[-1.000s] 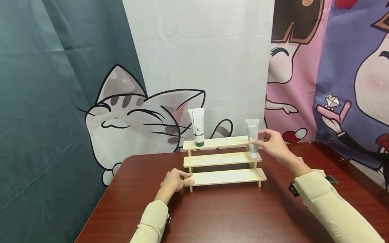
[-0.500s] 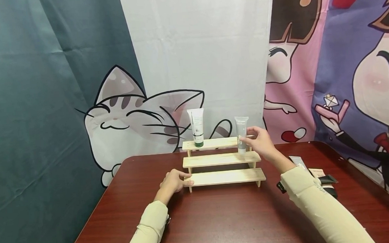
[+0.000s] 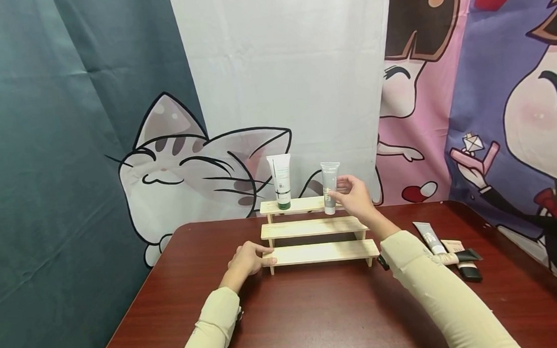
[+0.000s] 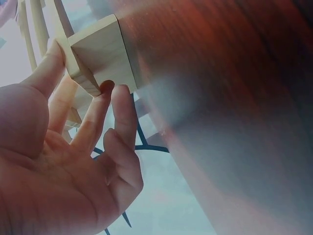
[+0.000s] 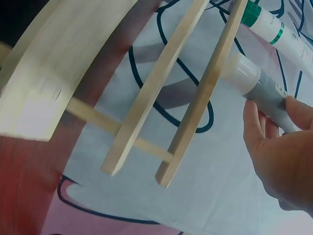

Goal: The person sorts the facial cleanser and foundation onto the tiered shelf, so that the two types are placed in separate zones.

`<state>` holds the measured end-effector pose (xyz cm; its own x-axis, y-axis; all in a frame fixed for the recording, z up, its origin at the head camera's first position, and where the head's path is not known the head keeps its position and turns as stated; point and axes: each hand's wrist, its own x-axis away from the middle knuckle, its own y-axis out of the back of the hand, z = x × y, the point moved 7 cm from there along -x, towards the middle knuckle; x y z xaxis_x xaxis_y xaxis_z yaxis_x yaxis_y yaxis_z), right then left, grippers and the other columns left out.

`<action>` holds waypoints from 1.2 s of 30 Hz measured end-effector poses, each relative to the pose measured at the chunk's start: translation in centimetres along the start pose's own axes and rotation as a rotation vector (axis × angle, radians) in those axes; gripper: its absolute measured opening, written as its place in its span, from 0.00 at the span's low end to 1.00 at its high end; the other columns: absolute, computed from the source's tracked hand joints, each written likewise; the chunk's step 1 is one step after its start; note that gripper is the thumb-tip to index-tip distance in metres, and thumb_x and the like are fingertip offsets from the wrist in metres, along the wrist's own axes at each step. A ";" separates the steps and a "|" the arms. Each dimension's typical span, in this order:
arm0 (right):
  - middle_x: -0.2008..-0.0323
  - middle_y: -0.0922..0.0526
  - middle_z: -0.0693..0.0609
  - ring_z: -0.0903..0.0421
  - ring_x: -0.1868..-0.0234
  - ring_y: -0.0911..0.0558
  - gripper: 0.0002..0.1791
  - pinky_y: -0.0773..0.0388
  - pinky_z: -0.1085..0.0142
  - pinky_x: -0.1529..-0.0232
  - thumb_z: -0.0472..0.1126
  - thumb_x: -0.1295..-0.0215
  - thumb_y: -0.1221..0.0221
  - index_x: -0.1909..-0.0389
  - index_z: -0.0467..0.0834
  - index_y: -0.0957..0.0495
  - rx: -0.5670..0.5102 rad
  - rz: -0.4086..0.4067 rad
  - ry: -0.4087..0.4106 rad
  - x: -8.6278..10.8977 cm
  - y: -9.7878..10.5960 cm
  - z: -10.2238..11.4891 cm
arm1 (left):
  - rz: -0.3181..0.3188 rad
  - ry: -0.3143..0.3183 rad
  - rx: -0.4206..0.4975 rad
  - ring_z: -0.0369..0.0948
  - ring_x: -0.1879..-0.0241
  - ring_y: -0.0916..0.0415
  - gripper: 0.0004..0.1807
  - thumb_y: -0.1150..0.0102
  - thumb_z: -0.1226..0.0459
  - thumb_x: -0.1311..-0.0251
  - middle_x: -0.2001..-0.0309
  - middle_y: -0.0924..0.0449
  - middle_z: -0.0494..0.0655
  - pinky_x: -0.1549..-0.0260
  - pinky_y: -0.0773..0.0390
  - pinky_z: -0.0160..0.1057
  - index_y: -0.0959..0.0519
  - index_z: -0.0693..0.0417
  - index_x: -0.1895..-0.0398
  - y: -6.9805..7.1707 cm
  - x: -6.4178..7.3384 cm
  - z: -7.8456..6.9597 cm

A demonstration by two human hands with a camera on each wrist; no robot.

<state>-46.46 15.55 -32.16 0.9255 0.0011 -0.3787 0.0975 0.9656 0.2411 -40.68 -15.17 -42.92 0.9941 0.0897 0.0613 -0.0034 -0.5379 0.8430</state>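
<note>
Grey tube (image 3: 329,184) is at 3 o'clock from the white tube (image 3: 281,182), pinched in the right hand (image 3: 355,196), and imo it's light, squishy, maybe slick, so grab mid-body gently, left hand (image 3: 247,260) gripping the wooden rack (image 3: 321,251) at its 8 o'clock.

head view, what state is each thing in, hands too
Gray tube, held upright, white cap down
White tube, standing upright on its green cap, top tier
Wooden rack, standing on the table
Loose tubes, lying at the right, partly overlapping
Left hand, gripping the lowest tier, left end
Right hand, pinching the gray tube
</note>
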 end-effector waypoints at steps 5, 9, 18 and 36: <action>0.48 0.21 0.31 0.41 0.48 0.19 0.24 0.19 0.66 0.55 0.28 0.38 0.35 0.44 0.28 0.30 -0.027 -0.003 -0.009 -0.4 -1.0 0.2 | -0.001 -0.009 0.003 0.54 0.48 0.23 0.21 0.25 0.43 0.57 0.42 0.21 0.53 0.63 0.27 0.52 0.12 0.26 0.55 0.0 -0.1 0.0; 0.49 0.20 0.31 0.40 0.48 0.19 0.23 0.20 0.63 0.52 0.28 0.38 0.35 0.44 0.28 0.30 -0.007 -0.003 0.004 -0.9 -1.6 0.4 | 0.003 -0.015 0.007 0.55 0.46 0.23 0.21 0.25 0.44 0.57 0.42 0.20 0.54 0.62 0.26 0.54 0.12 0.27 0.55 -0.1 0.0 0.0; 0.48 0.19 0.32 0.40 0.47 0.18 0.22 0.22 0.54 0.48 0.29 0.38 0.35 0.44 0.30 0.29 0.015 -0.007 -0.003 -1.9 -2.5 0.4 | 0.002 -0.011 0.010 0.55 0.45 0.24 0.21 0.25 0.43 0.56 0.41 0.21 0.54 0.61 0.26 0.55 0.12 0.26 0.55 0.0 0.0 -0.1; 0.46 0.20 0.33 0.40 0.45 0.19 0.23 0.20 0.55 0.49 0.28 0.37 0.36 0.43 0.31 0.29 -0.008 0.033 -0.022 -3.2 -4.0 0.1 | 0.003 -0.014 0.034 0.55 0.47 0.24 0.21 0.24 0.46 0.56 0.43 0.20 0.54 0.61 0.27 0.54 0.12 0.29 0.54 -0.2 0.1 0.0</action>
<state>-49.73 11.67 -31.83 0.9362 0.0270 -0.3506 0.0643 0.9671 0.2463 -40.54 -15.01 -43.08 0.9955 0.0769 0.0560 -0.0026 -0.5660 0.8244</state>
